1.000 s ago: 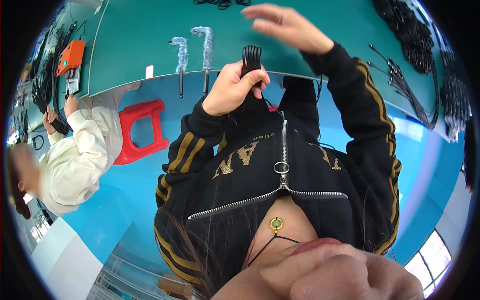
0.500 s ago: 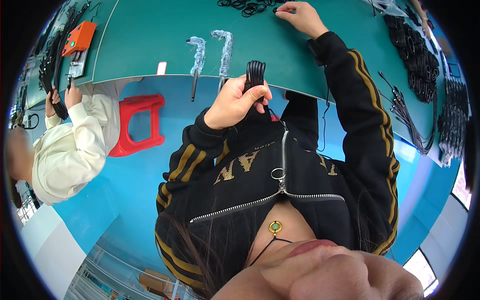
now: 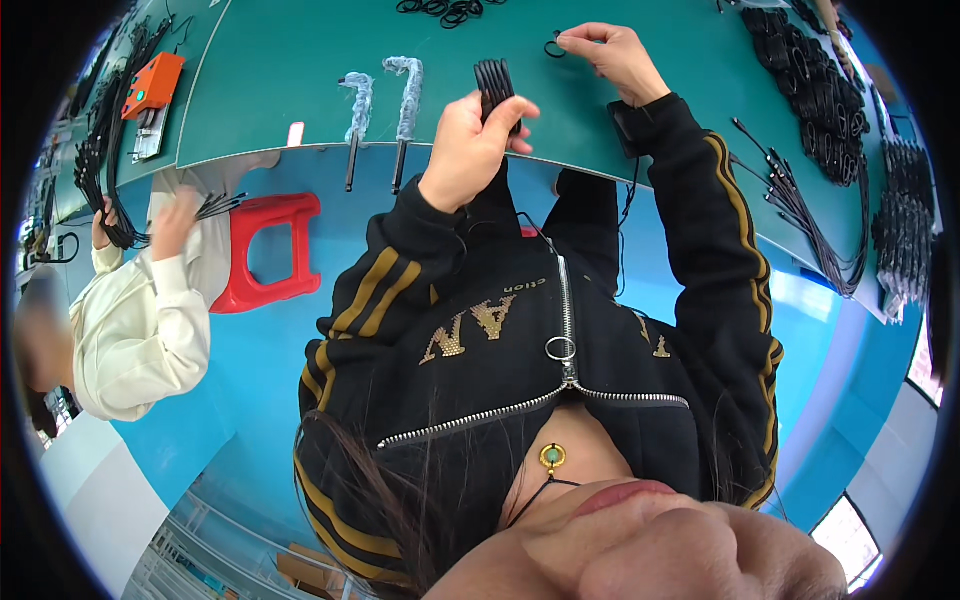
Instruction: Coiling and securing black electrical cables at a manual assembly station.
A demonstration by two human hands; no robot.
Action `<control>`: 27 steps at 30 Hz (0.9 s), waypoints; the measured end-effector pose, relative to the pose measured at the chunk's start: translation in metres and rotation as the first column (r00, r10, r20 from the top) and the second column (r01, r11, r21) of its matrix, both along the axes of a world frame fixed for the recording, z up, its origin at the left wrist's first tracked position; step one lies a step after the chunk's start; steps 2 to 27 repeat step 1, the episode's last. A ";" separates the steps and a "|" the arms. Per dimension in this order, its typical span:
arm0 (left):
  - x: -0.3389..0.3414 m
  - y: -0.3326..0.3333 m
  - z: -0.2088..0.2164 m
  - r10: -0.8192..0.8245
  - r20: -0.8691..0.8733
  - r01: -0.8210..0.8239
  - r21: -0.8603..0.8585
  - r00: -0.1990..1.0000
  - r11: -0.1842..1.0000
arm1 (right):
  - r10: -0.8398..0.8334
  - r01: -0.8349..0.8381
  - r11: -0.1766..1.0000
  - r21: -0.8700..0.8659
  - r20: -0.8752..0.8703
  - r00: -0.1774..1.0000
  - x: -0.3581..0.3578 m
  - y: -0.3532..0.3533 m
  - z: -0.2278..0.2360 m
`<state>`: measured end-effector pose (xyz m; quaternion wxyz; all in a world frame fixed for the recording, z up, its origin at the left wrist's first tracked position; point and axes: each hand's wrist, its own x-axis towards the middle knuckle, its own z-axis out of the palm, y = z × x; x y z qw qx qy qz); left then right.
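Over the near edge of the green table, my left hand (image 3: 465,150) is closed round a coiled black cable (image 3: 494,82). Its loops stick up above my thumb and fingers. Farther right over the table, my right hand (image 3: 620,62) pinches a small black ring (image 3: 551,46) between thumb and fingertips. More such black rings (image 3: 455,10) lie in a loose pile at the far edge of the view. A dark rectangular thing (image 3: 628,130) with a cord hanging down is beside my right wrist, partly hidden by the sleeve.
Two hooked rods (image 3: 408,85) wrapped in bluish material overhang the table edge, left of my left hand. Coiled black cables (image 3: 815,95) and loose cable ends (image 3: 785,190) lie right. At left are a red stool (image 3: 235,280), an orange device (image 3: 153,85) and a co-worker's sleeve (image 3: 180,285).
My right hand has drawn back from the pile, a black ring now showing in its fingertips. My left hand has moved up over the table with the coiled cable. The co-worker's hand has moved.
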<state>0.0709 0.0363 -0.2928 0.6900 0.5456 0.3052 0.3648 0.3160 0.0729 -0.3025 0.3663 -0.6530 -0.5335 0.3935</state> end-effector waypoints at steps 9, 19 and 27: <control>0.005 0.005 0.000 0.026 -0.046 -0.024 0.056 0.999 0.998 | 0.006 -0.020 0.996 -0.092 -0.149 0.989 0.001 -0.006 0.007; 0.005 0.005 0.000 0.026 -0.046 -0.024 0.056 0.999 0.998 | 0.006 -0.020 0.996 -0.092 -0.149 0.989 0.001 -0.006 0.007; 0.005 0.005 0.000 0.026 -0.046 -0.024 0.056 0.999 0.998 | 0.006 -0.020 0.996 -0.092 -0.149 0.989 0.001 -0.006 0.007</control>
